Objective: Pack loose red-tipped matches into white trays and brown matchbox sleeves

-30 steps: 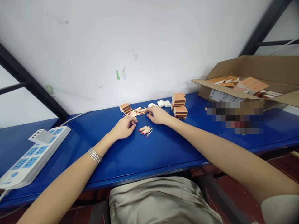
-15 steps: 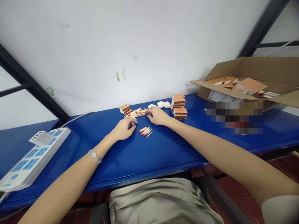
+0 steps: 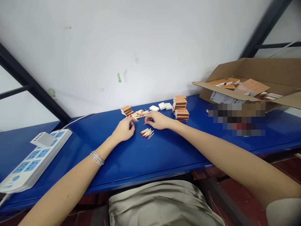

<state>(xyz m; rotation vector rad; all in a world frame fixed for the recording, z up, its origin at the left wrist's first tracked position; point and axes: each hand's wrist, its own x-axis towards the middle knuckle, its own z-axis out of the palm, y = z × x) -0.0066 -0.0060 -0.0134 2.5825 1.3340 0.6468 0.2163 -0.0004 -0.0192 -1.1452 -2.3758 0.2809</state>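
Note:
A loose pile of red-tipped matches (image 3: pixel 140 114) lies near the wall. My left hand (image 3: pixel 124 128) rests at the pile's left edge, fingers bent over the nearest matches and thumb apart from them. My right hand (image 3: pixel 157 120) is pinched just right of the pile, and the red tip of a single match (image 3: pixel 144 123) pokes out from its fingertips. Below and between both hands sits a smaller group of matches (image 3: pixel 147 133), red heads mostly toward the lower left.
Matchboxes stand in stacks at left (image 3: pixel 126 110) and right (image 3: pixel 180 103). White inner trays (image 3: pixel 154 108) lie by the wall. A cardboard carton (image 3: pixel 204 91) of matchboxes is far right, beside a blurred patch. A power strip (image 3: pixel 47 157) occupies the left side.
My right hand has drawn back slightly from the pile toward the smaller group, a match now showing in its fingertips. My left hand has shifted a little left.

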